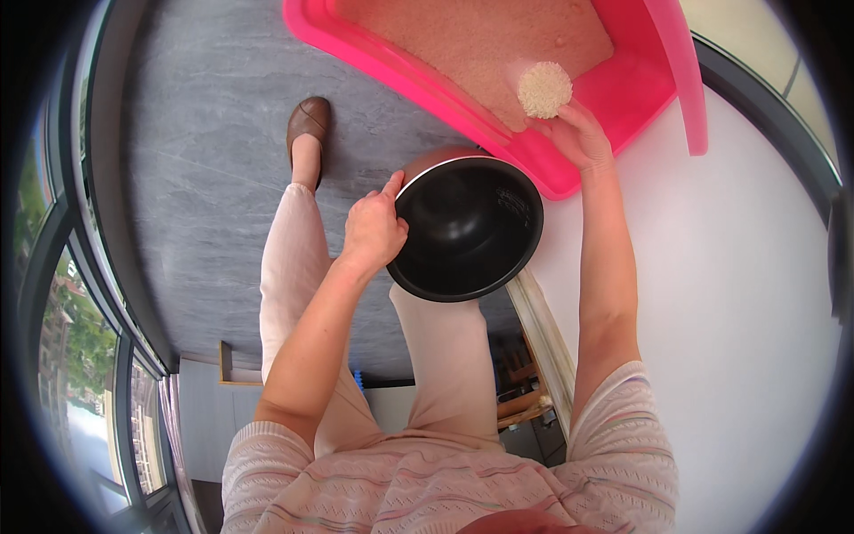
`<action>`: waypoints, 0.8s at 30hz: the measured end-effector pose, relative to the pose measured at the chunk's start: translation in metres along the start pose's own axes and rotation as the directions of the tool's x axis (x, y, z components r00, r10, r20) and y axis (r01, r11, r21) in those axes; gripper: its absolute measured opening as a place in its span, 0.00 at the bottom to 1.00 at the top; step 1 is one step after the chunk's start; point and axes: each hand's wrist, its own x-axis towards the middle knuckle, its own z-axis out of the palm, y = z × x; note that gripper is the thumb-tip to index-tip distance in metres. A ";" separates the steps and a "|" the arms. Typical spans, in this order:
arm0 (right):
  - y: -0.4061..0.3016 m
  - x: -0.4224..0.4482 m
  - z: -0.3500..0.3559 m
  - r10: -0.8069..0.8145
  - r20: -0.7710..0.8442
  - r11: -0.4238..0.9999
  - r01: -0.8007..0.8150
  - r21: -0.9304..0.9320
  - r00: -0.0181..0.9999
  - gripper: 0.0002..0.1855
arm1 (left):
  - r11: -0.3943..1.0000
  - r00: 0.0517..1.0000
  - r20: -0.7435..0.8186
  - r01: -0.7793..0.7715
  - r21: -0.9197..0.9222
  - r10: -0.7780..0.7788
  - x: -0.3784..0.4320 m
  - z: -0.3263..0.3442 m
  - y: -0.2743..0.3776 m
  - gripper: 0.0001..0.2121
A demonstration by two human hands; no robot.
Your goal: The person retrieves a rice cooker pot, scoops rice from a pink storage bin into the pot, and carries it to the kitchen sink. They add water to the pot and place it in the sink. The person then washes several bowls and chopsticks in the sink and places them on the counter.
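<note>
My left hand (375, 225) grips the rim of a rice cooker's inner pot (467, 233), tilted with its black inside facing me. Marks show on the inner wall, and I see no rice in it. My right hand (579, 133) holds a small cup heaped level with white rice (545, 89); the cup's wall is mostly hidden below the grains. It is above the near corner of a bright pink plastic bin (627, 87). Inside the bin lies a broad bed of rice (460, 47), tinted pink.
To the right a white tabletop (720, 280) supports part of the bin. Its pale edge trim (544, 320) runs beside my leg. Grey stone-look flooring (200, 200) spreads at left, where my brown shoe (310, 123) stands. Windows (80, 320) line the far left.
</note>
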 end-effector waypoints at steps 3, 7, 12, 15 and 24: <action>-0.001 -0.016 0.006 -0.031 -0.003 0.999 0.031 0.009 1.000 0.33 | 0.999 0.999 -0.034 -0.018 0.030 0.019 0.000 0.002 -0.001 0.30; 0.000 -0.048 0.016 -0.047 -0.066 0.999 0.046 -0.012 0.997 0.39 | 0.999 0.997 -0.066 -0.026 0.039 0.029 0.002 0.004 -0.005 0.30; 0.006 -0.097 0.029 0.015 -0.028 0.998 -0.017 -0.057 0.999 0.41 | 0.995 0.993 -0.108 -0.035 0.096 0.045 0.002 0.005 -0.002 0.30; 0.021 -0.122 0.046 0.073 -0.064 0.990 -0.080 -0.114 0.995 0.42 | 0.997 0.997 -0.078 0.007 0.077 -0.001 0.000 0.003 0.003 0.32; 0.135 -0.079 0.077 0.073 -0.685 0.444 -0.638 -0.629 0.725 0.34 | 0.997 0.993 -0.108 0.052 0.065 -0.045 0.001 0.014 0.007 0.31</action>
